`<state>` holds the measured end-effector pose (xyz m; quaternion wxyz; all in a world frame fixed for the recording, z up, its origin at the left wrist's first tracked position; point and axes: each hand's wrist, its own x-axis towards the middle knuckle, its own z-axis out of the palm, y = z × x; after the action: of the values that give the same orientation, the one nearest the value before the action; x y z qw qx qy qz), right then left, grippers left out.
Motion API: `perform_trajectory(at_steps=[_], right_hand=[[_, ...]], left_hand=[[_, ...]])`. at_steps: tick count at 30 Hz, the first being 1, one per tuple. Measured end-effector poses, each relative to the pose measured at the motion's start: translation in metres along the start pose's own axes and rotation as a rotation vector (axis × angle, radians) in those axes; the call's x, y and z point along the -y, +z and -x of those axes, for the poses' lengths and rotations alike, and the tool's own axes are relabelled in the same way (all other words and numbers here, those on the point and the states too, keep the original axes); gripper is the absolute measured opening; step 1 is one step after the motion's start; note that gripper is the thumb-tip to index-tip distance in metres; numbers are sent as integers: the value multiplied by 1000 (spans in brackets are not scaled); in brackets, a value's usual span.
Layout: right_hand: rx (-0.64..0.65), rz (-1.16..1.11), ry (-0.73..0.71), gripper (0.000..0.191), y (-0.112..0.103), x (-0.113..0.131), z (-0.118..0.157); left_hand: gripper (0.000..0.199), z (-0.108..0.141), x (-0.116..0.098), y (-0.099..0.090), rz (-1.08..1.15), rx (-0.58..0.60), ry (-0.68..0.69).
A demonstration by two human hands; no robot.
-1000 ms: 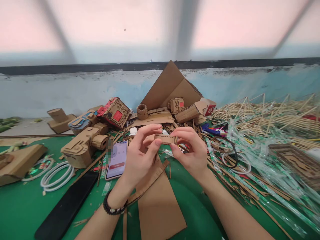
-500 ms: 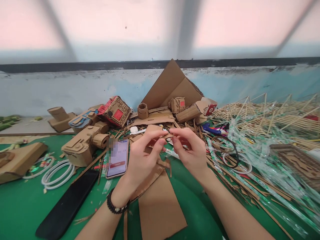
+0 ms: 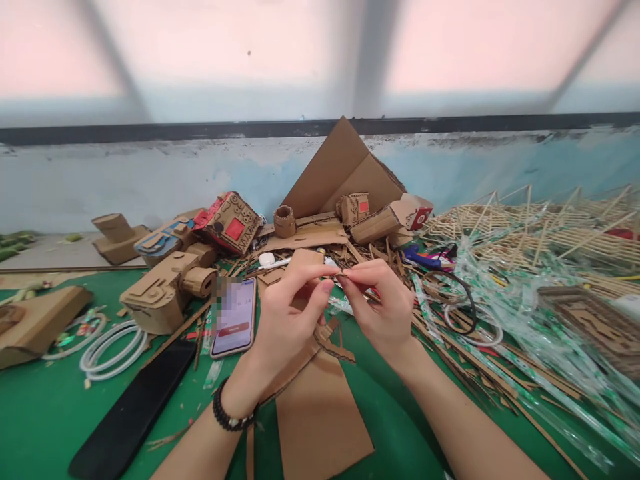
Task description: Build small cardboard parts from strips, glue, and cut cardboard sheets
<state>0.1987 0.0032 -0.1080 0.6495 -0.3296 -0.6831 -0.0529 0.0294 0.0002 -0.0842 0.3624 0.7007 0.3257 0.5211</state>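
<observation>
The left hand (image 3: pixel 290 310) and the right hand (image 3: pixel 383 307) face each other above the green counter (image 3: pixel 400 420), fingertips nearly meeting. The small piece of brown cardboard (image 3: pixel 341 275) is located between these fingertips, at the far end of both hands (only a dark sliver of it is exposed).

Grip, right: thumb and forefinger are closed on the piece. Grip, left: the forefinger reaches the left end of the piece, with the thumb just below; whether they pinch it or only press against it cannot be told.

Alignment: the piece lies directly at the right grip and just right of the left thumb, so the right hand is the nearer by a little. Its long axis appears to run crosswise, from one hand towards the other, although the covering fingers prevent a firm reading.

Surroundings: a flat, four-sided sheet of brown cardboard (image 3: pixel 320 420) lies on the counter below and between the forearms. A smartphone with a lit screen (image 3: pixel 235 323) rests just left of the left hand.
</observation>
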Motion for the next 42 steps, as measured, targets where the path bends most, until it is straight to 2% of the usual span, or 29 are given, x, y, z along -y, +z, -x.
perform_trajectory(at_steps=[6, 9, 18, 23, 28, 42], right_hand=[[228, 116, -91, 9, -7, -9, -1], [280, 123, -110, 7, -11, -12, -3], [298, 169, -147, 6, -13, -12, -4], [283, 166, -154, 10, -14, -11, -5], [281, 175, -154, 15, -14, -9, -5], [248, 174, -166, 16, -11, -8, -4]], left_hand=[[21, -1, 0, -4, -24, -6, 4], [21, -3, 0, -6, -44, -18, 5], [22, -6, 0, -6, -87, -21, 22], [32, -10, -6, -4, 156, -137, -6], [23, -14, -6, -5, 330, -216, -114], [25, -13, 0, -4, 331, -248, -111]])
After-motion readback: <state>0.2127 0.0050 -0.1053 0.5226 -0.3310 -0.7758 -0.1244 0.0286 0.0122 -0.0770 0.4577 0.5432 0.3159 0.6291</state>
